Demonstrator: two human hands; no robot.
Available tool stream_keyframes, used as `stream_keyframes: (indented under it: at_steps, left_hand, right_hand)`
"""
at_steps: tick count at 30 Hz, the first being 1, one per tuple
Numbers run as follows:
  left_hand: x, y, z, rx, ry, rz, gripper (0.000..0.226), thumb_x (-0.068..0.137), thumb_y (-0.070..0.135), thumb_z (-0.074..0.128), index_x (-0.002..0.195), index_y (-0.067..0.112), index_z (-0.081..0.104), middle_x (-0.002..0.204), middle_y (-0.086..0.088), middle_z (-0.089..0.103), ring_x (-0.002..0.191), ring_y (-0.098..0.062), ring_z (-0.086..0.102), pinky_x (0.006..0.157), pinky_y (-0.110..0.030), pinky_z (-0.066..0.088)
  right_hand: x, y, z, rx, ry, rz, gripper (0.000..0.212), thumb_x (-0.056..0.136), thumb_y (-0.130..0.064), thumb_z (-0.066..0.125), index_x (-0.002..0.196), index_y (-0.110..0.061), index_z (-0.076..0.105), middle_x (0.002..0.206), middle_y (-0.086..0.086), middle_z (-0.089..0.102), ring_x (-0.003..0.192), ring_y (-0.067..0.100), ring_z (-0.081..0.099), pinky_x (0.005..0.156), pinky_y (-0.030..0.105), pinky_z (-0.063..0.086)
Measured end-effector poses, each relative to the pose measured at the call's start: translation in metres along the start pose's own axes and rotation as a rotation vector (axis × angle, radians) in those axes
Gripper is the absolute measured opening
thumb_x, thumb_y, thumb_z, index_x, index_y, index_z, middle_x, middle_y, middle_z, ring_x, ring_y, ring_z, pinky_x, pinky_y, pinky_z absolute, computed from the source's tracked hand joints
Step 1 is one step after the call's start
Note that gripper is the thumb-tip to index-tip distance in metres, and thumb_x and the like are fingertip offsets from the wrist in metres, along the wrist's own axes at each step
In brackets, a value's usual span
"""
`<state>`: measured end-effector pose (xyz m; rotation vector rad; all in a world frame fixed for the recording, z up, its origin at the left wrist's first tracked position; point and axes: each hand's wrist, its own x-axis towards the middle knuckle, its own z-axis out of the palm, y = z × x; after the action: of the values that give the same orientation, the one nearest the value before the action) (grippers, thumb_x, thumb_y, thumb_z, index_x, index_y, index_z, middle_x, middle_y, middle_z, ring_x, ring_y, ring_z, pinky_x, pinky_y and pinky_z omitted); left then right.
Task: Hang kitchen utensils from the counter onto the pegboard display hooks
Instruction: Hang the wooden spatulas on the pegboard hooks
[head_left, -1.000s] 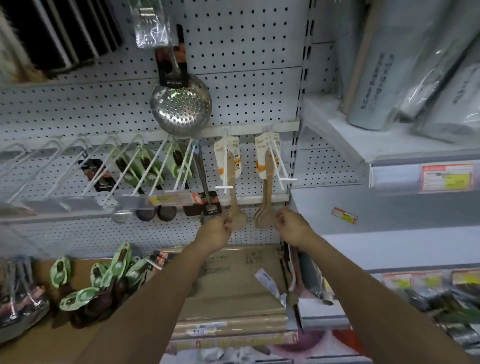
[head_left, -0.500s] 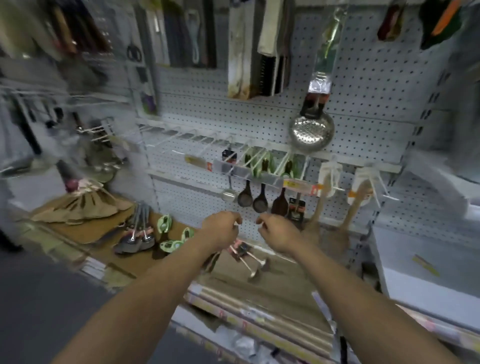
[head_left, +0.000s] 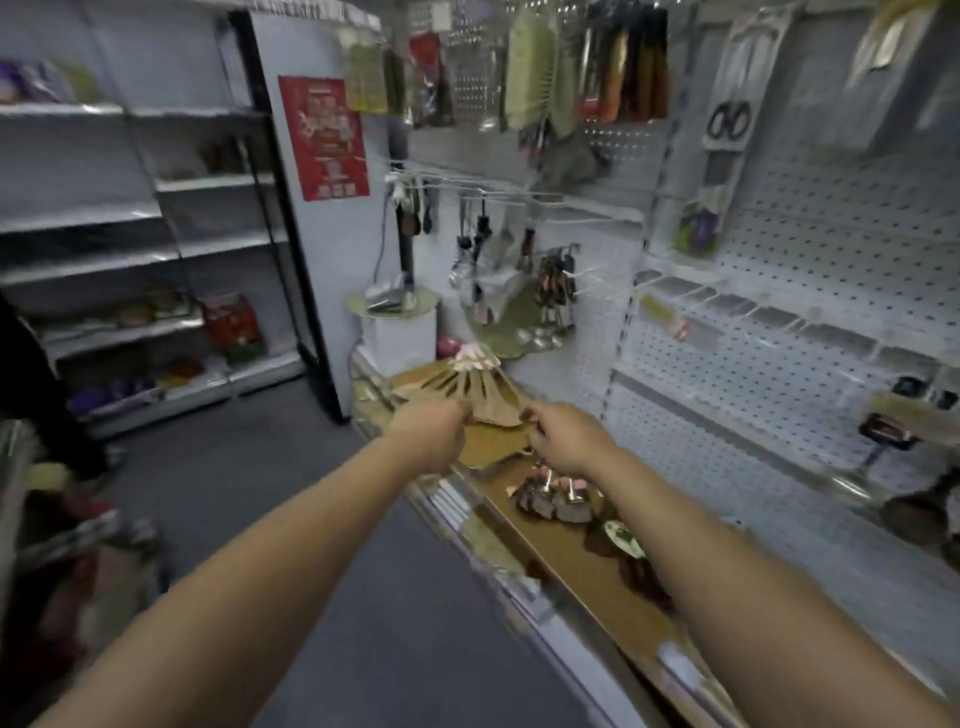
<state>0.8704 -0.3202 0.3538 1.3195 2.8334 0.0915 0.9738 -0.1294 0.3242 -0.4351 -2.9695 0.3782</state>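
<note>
At the near end of the counter (head_left: 582, 566), we list one fanned bundle of wooden utensils (head_left: 470, 387) lying flat, handles gathered at the far tip. Our left hand (head_left: 434, 439) and right hand (head_left: 569, 441) reach to its near edge, fingers curled; blur keeps us from telling whether either grips anything. Further along the counter: a cluster of dark packaged utensils (head_left: 556, 501). To the right, the white pegboard (head_left: 810, 270) with its wire hooks (head_left: 753, 317) stands well apart from the bundle.
</note>
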Motion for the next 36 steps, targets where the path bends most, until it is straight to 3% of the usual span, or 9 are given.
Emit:
stream_keyframes:
  at_steps: [4,9,12,15,17,23,26,32,36]
  left_hand:
    - [0.038,-0.096,-0.005,0.028,-0.041,-0.029,0.037,0.099,0.022,0.044,0.134,0.026,0.056,0.129,-0.004,0.065,0.112,-0.029,0.062,0.078,-0.035,0.048]
    - [0.109,-0.163,0.014,0.009,-0.042,-0.039,0.036,0.099,0.022,0.044,0.131,0.028,0.058,0.126,-0.005,0.065,0.109,-0.031,0.063,0.075,-0.036,0.047]
    - [0.162,-0.186,0.032,0.010,-0.081,-0.055,0.034,0.099,0.025,0.042,0.130,0.030,0.056,0.120,-0.006,0.066,0.102,-0.031,0.063,0.070,-0.036,0.047]
    - [0.221,-0.204,0.047,0.006,-0.107,-0.034,0.032,0.099,0.027,0.044,0.129,0.030,0.056,0.120,-0.006,0.065,0.105,-0.030,0.063,0.081,-0.043,0.055]
    - [0.261,-0.215,0.058,0.015,-0.129,-0.027,0.032,0.099,0.027,0.045,0.129,0.030,0.056,0.122,-0.006,0.064,0.106,-0.030,0.063,0.085,-0.044,0.056]
    - [0.370,-0.268,0.096,0.022,-0.225,-0.046,0.033,0.100,0.027,0.047,0.132,0.027,0.057,0.127,-0.009,0.061,0.109,-0.032,0.062,0.073,-0.034,0.046]
    - [0.415,-0.292,0.116,0.016,-0.271,-0.044,0.035,0.099,0.030,0.048,0.133,0.027,0.058,0.126,-0.010,0.062,0.110,-0.031,0.061,0.078,-0.035,0.049]
    - [0.509,-0.325,0.168,0.007,-0.432,0.032,0.038,0.100,0.035,0.051,0.137,0.027,0.055,0.137,-0.006,0.058,0.121,-0.030,0.058,0.092,-0.038,0.050]
    - [0.565,-0.351,0.204,0.019,-0.496,0.122,0.040,0.101,0.033,0.049,0.139,0.025,0.052,0.140,-0.005,0.057,0.124,-0.028,0.057,0.095,-0.038,0.049]
  right_hand:
    - [0.078,-0.045,0.023,0.009,-0.009,-0.011,0.033,0.097,-0.030,0.051,0.129,-0.025,0.057,0.123,0.007,0.066,0.108,0.028,0.062,0.084,0.039,0.052]
    - [0.159,-0.049,0.053,0.011,-0.036,0.014,0.030,0.099,-0.031,0.052,0.128,-0.026,0.058,0.122,0.003,0.067,0.106,0.023,0.062,0.077,0.034,0.047]
    - [0.208,-0.034,0.067,0.042,-0.050,0.034,0.026,0.101,-0.034,0.051,0.125,-0.028,0.059,0.113,-0.003,0.067,0.092,0.015,0.061,0.076,0.034,0.050]
    - [0.260,0.003,0.079,0.033,-0.053,0.090,0.023,0.099,-0.036,0.053,0.119,-0.028,0.060,0.107,-0.003,0.067,0.083,0.013,0.061,0.074,0.036,0.054]
    - [0.297,0.028,0.091,0.010,-0.061,0.146,0.023,0.097,-0.035,0.053,0.118,-0.030,0.060,0.105,-0.003,0.068,0.084,0.015,0.062,0.076,0.038,0.055]
    - [0.413,0.048,0.128,0.042,-0.163,0.150,0.027,0.096,-0.037,0.050,0.115,-0.024,0.063,0.111,0.002,0.068,0.097,0.024,0.064,0.082,0.042,0.055]
    - [0.458,0.052,0.144,0.057,-0.241,0.158,0.025,0.096,-0.035,0.050,0.114,-0.025,0.062,0.111,0.004,0.067,0.097,0.024,0.062,0.081,0.042,0.054]
    - [0.525,0.087,0.181,0.052,-0.238,0.264,0.020,0.098,-0.035,0.049,0.114,-0.029,0.060,0.111,0.001,0.067,0.094,0.021,0.061,0.070,0.034,0.044]
    - [0.554,0.109,0.205,0.058,-0.241,0.403,0.027,0.098,-0.033,0.050,0.121,-0.026,0.061,0.115,0.004,0.068,0.100,0.023,0.063,0.079,0.035,0.051]
